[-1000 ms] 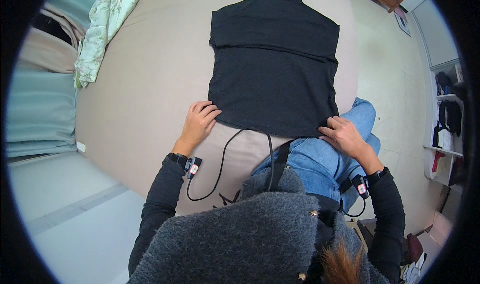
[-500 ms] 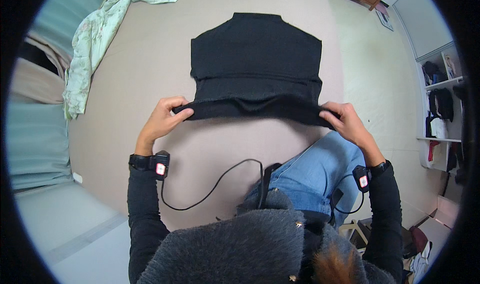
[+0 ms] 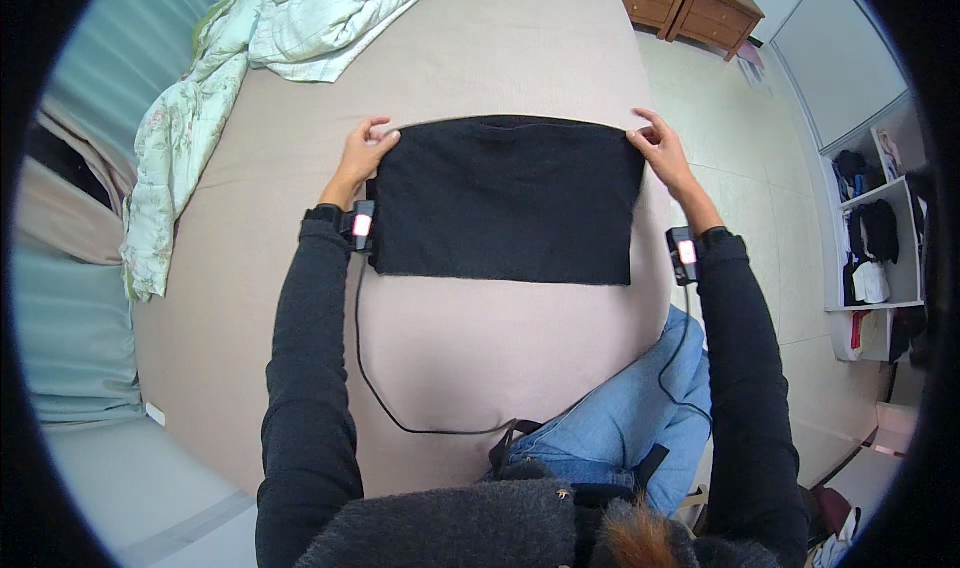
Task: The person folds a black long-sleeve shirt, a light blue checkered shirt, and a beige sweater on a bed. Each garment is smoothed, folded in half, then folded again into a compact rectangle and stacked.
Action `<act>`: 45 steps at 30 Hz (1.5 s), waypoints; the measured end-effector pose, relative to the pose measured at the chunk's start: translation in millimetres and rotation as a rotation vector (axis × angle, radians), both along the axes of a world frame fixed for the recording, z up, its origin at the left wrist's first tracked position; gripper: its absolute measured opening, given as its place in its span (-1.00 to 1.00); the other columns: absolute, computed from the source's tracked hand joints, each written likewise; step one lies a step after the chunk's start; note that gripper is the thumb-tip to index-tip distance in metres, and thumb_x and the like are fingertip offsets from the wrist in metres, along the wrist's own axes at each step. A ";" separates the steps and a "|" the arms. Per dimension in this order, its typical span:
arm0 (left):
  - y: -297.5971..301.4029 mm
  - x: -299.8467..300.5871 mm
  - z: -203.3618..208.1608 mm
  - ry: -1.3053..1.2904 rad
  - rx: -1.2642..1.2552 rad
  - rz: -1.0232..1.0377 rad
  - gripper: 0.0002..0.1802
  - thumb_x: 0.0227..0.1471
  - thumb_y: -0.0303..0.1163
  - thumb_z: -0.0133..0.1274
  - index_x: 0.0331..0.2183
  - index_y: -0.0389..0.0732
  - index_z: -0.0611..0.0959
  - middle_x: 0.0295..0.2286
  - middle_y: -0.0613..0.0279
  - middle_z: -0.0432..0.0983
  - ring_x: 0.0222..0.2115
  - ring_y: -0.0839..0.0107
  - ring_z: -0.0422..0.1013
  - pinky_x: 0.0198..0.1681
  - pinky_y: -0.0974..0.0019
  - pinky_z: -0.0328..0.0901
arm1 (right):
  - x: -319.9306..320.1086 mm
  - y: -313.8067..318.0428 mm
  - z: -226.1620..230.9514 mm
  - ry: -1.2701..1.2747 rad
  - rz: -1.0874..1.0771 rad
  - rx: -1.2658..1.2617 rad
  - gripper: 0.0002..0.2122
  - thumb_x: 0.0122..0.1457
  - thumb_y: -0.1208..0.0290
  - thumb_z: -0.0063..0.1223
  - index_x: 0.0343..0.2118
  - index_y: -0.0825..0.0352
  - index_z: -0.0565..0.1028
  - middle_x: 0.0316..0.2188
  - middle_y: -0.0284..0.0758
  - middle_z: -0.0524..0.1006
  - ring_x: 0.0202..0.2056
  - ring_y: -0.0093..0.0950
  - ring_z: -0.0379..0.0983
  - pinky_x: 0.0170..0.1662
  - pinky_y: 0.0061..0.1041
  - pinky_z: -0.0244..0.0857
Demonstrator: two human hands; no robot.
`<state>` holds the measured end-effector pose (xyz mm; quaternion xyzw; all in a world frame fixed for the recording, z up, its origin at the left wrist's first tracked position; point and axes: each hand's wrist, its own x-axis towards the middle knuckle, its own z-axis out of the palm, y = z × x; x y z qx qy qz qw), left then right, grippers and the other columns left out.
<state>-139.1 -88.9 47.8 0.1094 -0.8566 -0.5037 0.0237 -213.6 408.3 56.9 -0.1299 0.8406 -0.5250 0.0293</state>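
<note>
Over the bed, your sleeved arms stretch forward, angling inward, your left hand at the far left corner of the folded black garment, your right hand at its far right one. Each thumb meets the cloth; whether either hand pinches it, I cannot tell. The garment lies flat, its long axis running left to right, one long edge facing you.

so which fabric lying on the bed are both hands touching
The folded black garment, with the left hand at its upper left corner and right hand opposite; the pale floral quilt lies farther off, untouched.
</note>
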 end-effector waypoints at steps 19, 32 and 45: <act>65.3 142.0 -21.3 -0.052 -0.457 0.373 -0.59 0.13 -0.19 0.12 -0.50 -0.36 0.47 -0.61 -0.06 0.42 -0.54 0.03 0.41 -0.45 0.08 0.26 | 159.1 -32.0 -38.1 -0.048 -0.369 0.433 -0.79 0.20 0.37 0.09 -0.32 0.39 0.35 -0.38 0.04 0.51 -0.34 0.05 0.48 -0.30 -0.12 0.34; 170.1 62.3 -50.4 0.212 -0.730 -0.410 -0.51 0.18 -0.33 -0.07 0.13 -0.25 0.42 0.20 -0.01 0.22 0.24 -0.02 0.09 0.24 -0.27 -0.01 | 119.6 -188.6 -56.5 0.371 0.163 0.514 -0.51 0.14 0.52 -0.07 0.16 0.51 0.27 0.20 0.09 0.23 0.24 -0.03 0.14 0.33 -0.11 -0.05; 131.9 34.8 -39.8 0.265 -1.078 -0.100 -0.46 0.26 -0.10 -0.17 0.25 0.09 0.31 0.25 0.11 0.15 0.28 -0.04 -0.01 0.25 -0.35 -0.13 | 74.5 -94.8 -50.1 0.402 -0.221 0.905 -0.53 0.30 0.16 -0.15 0.24 0.20 0.31 0.28 -0.10 0.21 0.29 -0.08 0.07 0.31 0.07 -0.14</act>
